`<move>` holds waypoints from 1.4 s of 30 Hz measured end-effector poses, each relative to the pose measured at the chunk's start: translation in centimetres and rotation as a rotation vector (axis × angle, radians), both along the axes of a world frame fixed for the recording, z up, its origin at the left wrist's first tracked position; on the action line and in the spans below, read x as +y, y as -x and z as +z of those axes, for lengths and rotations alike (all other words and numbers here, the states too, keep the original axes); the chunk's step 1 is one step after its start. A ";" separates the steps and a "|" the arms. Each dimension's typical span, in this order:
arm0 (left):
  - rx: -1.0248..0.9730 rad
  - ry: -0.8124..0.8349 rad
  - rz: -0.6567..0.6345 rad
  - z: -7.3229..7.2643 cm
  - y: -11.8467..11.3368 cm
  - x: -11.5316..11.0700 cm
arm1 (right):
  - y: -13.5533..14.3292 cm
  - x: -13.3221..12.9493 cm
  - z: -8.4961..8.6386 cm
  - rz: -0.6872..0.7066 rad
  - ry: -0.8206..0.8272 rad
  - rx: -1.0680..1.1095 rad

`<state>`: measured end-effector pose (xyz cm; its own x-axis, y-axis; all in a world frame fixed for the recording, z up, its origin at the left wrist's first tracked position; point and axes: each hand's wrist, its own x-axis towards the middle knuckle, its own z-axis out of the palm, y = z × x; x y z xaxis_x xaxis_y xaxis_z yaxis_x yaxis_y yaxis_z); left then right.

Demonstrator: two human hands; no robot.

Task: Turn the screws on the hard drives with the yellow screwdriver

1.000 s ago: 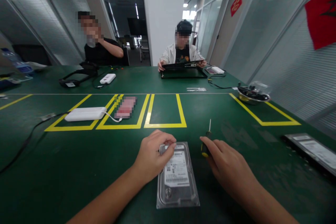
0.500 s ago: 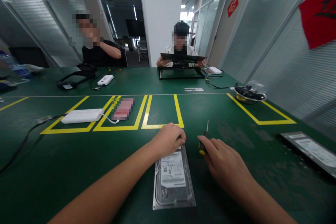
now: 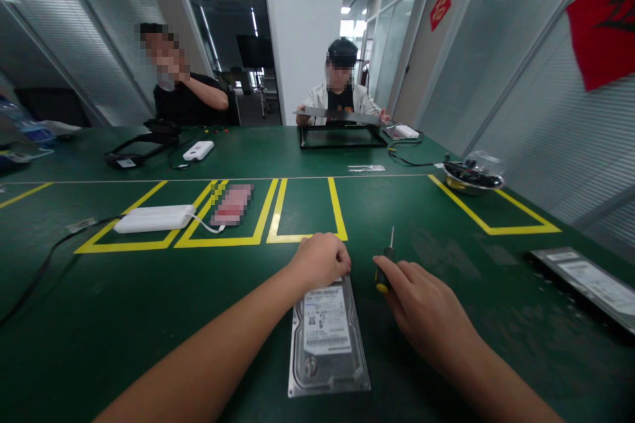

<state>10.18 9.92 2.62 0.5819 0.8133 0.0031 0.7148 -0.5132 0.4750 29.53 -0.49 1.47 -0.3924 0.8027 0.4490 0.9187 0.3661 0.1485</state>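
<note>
Seemingly early: drive (image 3: pixel 327 337) looks closed. Left hand (image 3: pixel 321 261) curls over its far end, can't tell grip; right hand (image 3: pixel 421 292), clamped on screwdriver (image 3: pixel 381 279), sits right of drive, tip off it.

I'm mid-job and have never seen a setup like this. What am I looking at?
There is no machine here: these are a person's own bare hands, seen by one camera worn on their head, looking forward and down. The left hand is at the far end of a labelled hard drive; its curled fingers hide whether it grips anything. The right hand holds a screwdriver, tip pointing away. The green table also carries yellow tape outlines, a white block cabled to a blurred pink device, a similar drive and a filled bowl. Opposite sit two other people, one holding a thin panel.
</note>
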 end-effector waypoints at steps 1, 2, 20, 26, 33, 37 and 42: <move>0.016 0.031 0.029 0.2 -0.1 0.1 | 0.0 0.0 0.0 0.002 -0.003 0.002; 0.031 0.057 0.055 0.3 -0.2 0.2 | 0.0 0.0 0.0 0.004 -0.005 0.006; 0.013 -0.310 0.135 -0.1 2.8 -8.6 | -0.3 0.7 1.9 0.098 -0.164 0.576; 0.100 -0.396 0.111 -0.3 2.1 -8.8 | 1.1 2.8 4.6 0.007 -0.178 0.762; 0.161 -0.390 0.037 -0.4 2.2 -8.2 | 2.3 6.3 5.1 0.023 -0.205 0.670; 0.168 -0.367 0.034 -0.5 2.2 -8.1 | 2.3 6.9 4.2 0.042 -0.179 0.668; 0.167 -0.366 0.036 -0.3 2.2 -8.1 | 2.3 7.1 3.8 0.047 -0.157 0.670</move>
<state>8.02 1.84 2.33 0.5703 0.7957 0.2040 0.7870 -0.6004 0.1417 27.27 6.57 5.26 -0.0230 0.6972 0.7165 0.8144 0.4287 -0.3911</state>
